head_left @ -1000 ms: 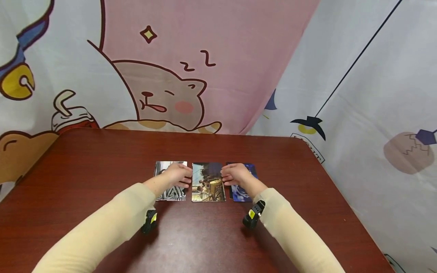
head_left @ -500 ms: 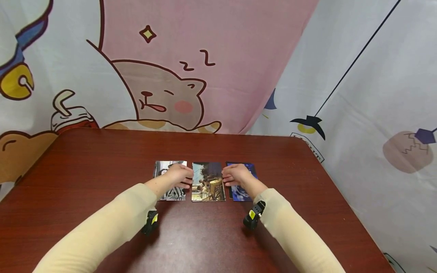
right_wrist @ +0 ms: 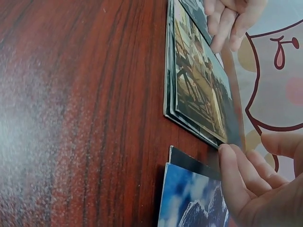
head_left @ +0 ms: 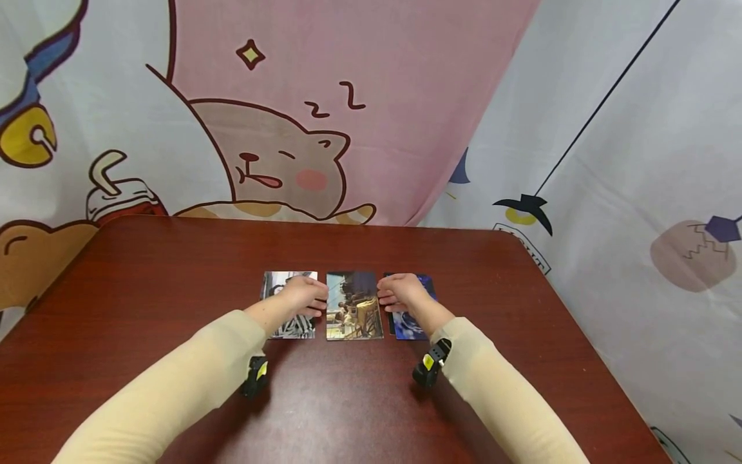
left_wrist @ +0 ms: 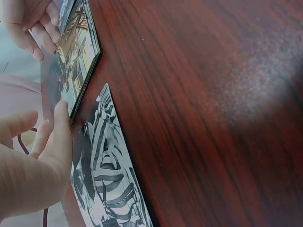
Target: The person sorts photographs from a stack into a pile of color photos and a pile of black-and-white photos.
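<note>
Three groups of picture cards lie in a row on the table. The middle stack (head_left: 353, 306) has a street-like scene on top, and its layered edges show in the right wrist view. My left hand (head_left: 301, 295) reaches over the black-and-white card (head_left: 295, 328) on the left, its fairly straight fingertips at the middle stack's left edge. Opposite it, my right hand (head_left: 401, 293) has its fingers (right_wrist: 232, 165) extended at the stack's right edge. Under that hand lies a blue picture card (head_left: 410, 328), with a dark card edge (right_wrist: 189, 158) showing beneath it.
The reddish-brown wooden table (head_left: 348, 399) reaches back to a cartoon-printed cloth (head_left: 440, 96) that hangs behind it and along the right. A dark wrist camera (head_left: 254, 376) is worn on the left wrist, another dark camera (head_left: 429, 367) on the right.
Left fingertips have edged slightly right to the middle stack's edge. The cards keep their places in the row, and the right hand stays nearly still.
</note>
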`<state>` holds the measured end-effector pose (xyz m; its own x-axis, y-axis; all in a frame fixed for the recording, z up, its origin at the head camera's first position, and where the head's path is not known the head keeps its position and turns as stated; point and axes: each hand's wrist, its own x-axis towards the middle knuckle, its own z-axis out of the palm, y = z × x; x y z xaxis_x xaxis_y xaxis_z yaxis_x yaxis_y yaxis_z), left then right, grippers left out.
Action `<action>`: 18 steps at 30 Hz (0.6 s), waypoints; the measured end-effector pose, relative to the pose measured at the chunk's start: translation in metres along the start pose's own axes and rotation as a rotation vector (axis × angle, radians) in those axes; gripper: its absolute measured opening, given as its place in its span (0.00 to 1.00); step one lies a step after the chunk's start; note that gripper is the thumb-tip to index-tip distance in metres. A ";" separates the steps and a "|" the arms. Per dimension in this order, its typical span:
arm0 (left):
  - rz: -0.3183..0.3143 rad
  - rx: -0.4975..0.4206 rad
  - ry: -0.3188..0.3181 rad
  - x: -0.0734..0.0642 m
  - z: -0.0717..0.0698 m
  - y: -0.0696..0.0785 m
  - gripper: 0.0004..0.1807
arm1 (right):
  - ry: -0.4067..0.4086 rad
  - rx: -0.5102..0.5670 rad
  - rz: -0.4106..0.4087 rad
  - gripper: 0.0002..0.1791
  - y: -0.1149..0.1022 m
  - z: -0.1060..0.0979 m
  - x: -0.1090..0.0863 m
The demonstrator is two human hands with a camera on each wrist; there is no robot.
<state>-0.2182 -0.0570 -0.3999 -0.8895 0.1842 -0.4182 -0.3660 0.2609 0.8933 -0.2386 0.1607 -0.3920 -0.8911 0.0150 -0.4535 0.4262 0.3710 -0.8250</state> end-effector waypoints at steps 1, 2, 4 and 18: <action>0.006 0.000 0.009 0.000 0.000 0.000 0.20 | 0.002 0.005 -0.002 0.17 0.000 0.000 0.000; 0.012 0.000 0.016 0.000 0.000 0.000 0.20 | 0.003 0.014 -0.001 0.17 -0.001 0.001 0.000; 0.026 -0.012 0.033 -0.001 0.001 0.001 0.20 | 0.002 0.032 -0.003 0.17 -0.001 0.001 -0.001; -0.005 -0.133 0.040 0.003 0.005 0.006 0.26 | 0.031 0.148 -0.048 0.22 -0.003 0.005 0.001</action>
<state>-0.2220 -0.0503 -0.3972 -0.8967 0.1446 -0.4183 -0.4011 0.1338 0.9062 -0.2402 0.1553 -0.3914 -0.9146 0.0299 -0.4033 0.3989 0.2311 -0.8874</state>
